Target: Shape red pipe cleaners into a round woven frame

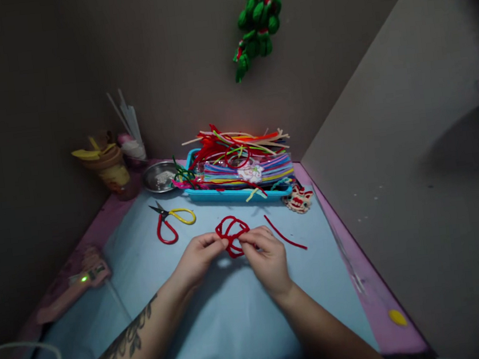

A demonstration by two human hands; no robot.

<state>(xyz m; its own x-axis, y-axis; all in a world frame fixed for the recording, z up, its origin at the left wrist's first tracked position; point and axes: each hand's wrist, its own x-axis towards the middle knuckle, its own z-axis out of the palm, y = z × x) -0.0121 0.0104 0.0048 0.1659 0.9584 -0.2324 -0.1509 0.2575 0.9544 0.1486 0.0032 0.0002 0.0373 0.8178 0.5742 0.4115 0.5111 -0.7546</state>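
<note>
Over the middle of the light blue mat, both hands pinch a red pipe cleaner shape (pixel 231 219) bent into several open loops. My left hand (pixel 200 254) grips its left side between thumb and fingers. On the right side, the thumb and fingertips of my right hand (pixel 267 254) close on the red wire; the exact spot is partly covered by the fingers. A loose red pipe cleaner (pixel 285 233) lies slightly curved to the right of my right hand. Scissors (pixel 166 215) with one red and one yellow handle rest partly spread on the left.
A blue tray (pixel 241 193) of colourful pipe cleaners stands at the back, beside a metal bowl (pixel 159 177) and a beige-red lion-face ornament (pixel 299 200). A pink glue gun (pixel 76 287) with a lit green light lies left. Tweezers (pixel 354 273) and a yellow disc (pixel 397 317) are right.
</note>
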